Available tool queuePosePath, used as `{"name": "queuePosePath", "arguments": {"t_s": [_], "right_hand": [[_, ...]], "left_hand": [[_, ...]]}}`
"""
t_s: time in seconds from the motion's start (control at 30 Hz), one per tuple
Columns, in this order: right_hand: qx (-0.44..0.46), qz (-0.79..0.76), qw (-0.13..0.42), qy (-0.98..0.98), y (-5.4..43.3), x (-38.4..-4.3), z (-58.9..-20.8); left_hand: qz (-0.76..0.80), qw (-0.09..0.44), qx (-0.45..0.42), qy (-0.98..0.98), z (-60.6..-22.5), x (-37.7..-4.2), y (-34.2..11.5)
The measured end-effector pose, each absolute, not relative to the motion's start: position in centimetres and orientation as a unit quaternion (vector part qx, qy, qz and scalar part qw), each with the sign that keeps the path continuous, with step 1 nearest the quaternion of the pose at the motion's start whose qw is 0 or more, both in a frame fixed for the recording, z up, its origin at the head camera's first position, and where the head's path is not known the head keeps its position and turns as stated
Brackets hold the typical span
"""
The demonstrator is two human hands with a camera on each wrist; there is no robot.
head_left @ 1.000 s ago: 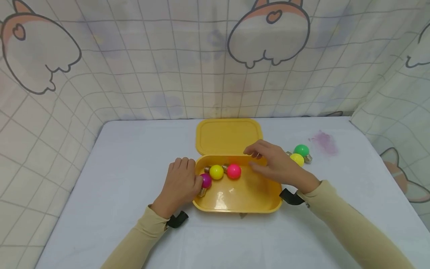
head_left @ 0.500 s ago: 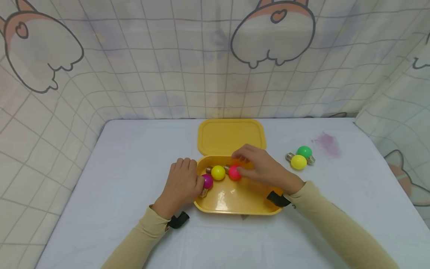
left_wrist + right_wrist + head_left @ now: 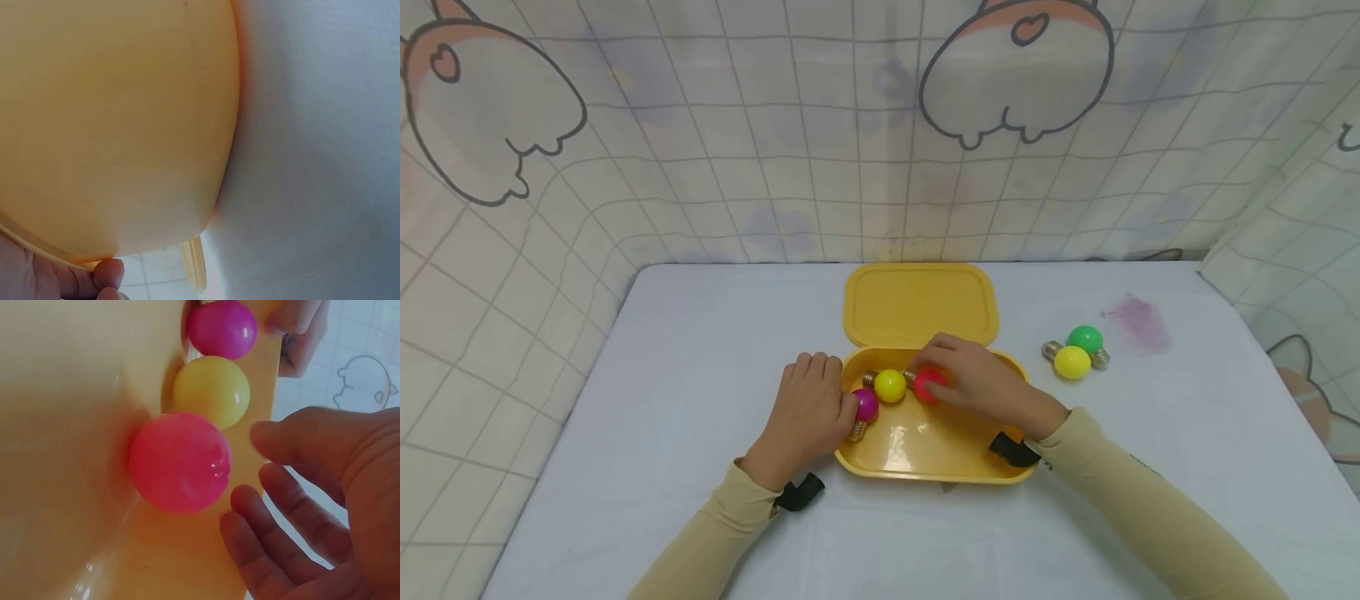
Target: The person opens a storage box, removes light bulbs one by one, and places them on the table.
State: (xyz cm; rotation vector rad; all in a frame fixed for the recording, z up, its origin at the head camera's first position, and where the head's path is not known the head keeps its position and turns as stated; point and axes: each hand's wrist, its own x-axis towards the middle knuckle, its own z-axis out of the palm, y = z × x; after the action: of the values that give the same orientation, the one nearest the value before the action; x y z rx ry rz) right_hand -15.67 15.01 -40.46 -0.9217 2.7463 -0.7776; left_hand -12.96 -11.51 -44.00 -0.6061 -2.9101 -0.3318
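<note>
My left hand (image 3: pixel 808 412) grips the left rim of a yellow plastic box (image 3: pixel 925 442), its thumb on the inner side. In the left wrist view its fingertips (image 3: pixel 107 275) curl over the rim. Inside the box a purple light bulb (image 3: pixel 867 405), a yellow light bulb (image 3: pixel 891 386) and a pink light bulb (image 3: pixel 180 462) lie along the left and far side. Over the pink bulb hovers my right hand (image 3: pixel 973 379), thumb and fingers spread. The right wrist view shows a small gap between its fingertips (image 3: pixel 232 519) and the pink bulb.
Behind the box lies a flat yellow lid (image 3: pixel 921 304). To the right, a green bulb (image 3: pixel 1086 338) and another yellow bulb (image 3: pixel 1072 362) rest together on the white table (image 3: pixel 700 333), near a pink stain (image 3: pixel 1140 323). A patterned curtain (image 3: pixel 827 167) stands around the back and sides.
My right hand has moved left and down, from the box's right side to the pink bulb. The left hand keeps its grip on the rim.
</note>
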Motion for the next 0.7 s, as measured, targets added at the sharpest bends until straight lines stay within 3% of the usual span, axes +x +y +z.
{"name": "queuePosePath", "arguments": {"t_s": [0.7], "right_hand": [[-0.283, -0.23, 0.09, 0.927, 14.8, -15.62, -40.79]], "left_hand": [[-0.112, 0.073, -0.201, -0.97, -43.8, -12.8, -11.42]]}}
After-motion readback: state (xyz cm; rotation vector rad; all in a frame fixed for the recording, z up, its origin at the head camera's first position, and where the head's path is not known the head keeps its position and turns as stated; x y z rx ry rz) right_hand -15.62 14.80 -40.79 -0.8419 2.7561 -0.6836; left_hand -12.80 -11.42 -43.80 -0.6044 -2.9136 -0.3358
